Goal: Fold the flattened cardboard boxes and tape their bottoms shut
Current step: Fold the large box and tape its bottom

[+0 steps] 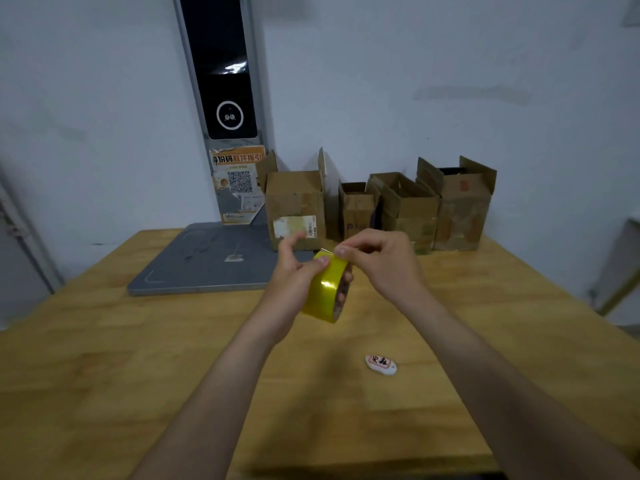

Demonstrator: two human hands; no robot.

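My left hand holds a roll of yellow tape above the middle of the wooden table, thumb on the outer face and fingers through the core. My right hand pinches the loose tape end at the top of the roll. Several folded cardboard boxes stand open-topped in a row along the far wall: one with a white label, a small one, a third and a fourth.
A grey flat scale platform lies at the back left, with a tall column and dark screen rising behind it. A small white tag with red and black characters lies on the table near me.
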